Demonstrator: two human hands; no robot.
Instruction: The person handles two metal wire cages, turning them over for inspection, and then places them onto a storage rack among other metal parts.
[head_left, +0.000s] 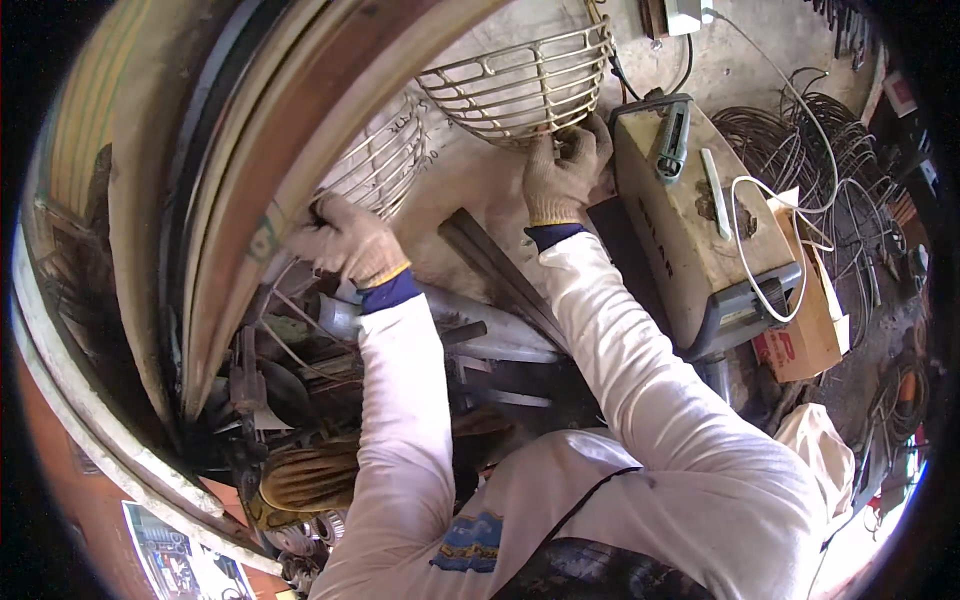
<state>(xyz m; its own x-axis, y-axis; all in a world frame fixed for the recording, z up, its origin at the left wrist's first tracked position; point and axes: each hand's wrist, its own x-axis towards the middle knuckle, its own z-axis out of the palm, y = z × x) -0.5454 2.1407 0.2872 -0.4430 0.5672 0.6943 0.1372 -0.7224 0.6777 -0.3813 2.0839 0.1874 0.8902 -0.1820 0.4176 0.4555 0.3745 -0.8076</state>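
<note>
Both my hands wear beige knitted work gloves with yellow-edged cuffs. My right hand (568, 172) is raised to the lower rim of a curved metal wire grille (530, 85), its fingers closed on the bars. Lower and to the left, my left hand (352, 240) has curled fingers against the edge of a tall curved panel (235, 215). Part of those fingertips blends into the panel edge. A second wire grille (385, 165) shows behind the panel, just above my left hand.
Beside my right forearm stands a worn boxy machine (665, 215) with a white cable. Behind it are a cardboard box (815, 310) and coiled wires (790, 140). Dark metal bars (500, 275) lean between my arms. A brown glove-like bundle (310, 475) lies by my left elbow.
</note>
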